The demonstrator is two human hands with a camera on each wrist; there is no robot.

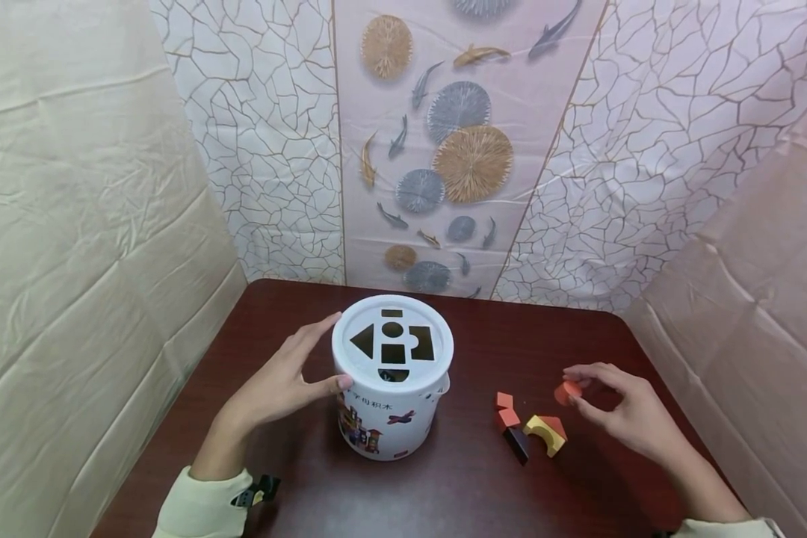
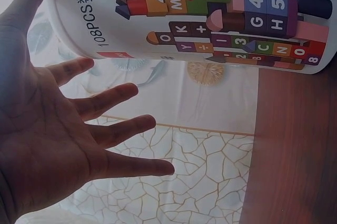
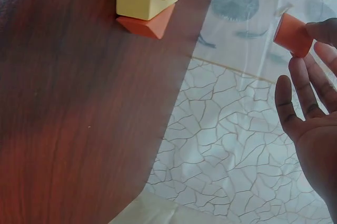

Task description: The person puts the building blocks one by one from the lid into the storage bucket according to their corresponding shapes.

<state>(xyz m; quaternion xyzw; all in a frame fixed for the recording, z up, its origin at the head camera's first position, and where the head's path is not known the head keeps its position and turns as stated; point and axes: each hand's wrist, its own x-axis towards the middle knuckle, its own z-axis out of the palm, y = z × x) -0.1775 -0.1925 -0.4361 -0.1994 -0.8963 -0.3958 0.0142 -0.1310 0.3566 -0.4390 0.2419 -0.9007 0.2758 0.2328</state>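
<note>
A white bucket [image 1: 403,426] with printed block pictures stands upright on the table, its white lid [image 1: 350,366] cut with several shaped holes. My left hand [image 1: 276,385] is at the bucket's left side, thumb and a finger touching the rim; in the left wrist view its other fingers are spread and straight. Between thumb and fingertips my right hand [image 1: 628,411] pinches an orange cylinder block [image 3: 293,35], held above the table at the right. Nearest to that hand lie a yellow arch block [image 1: 545,434] and an orange triangular block [image 3: 152,26] against it.
Left of the arch lie two small orange blocks [image 1: 504,401] and a dark block [image 1: 515,445]. Cloth walls surround the dark red table [image 1: 403,501] at the back and both sides.
</note>
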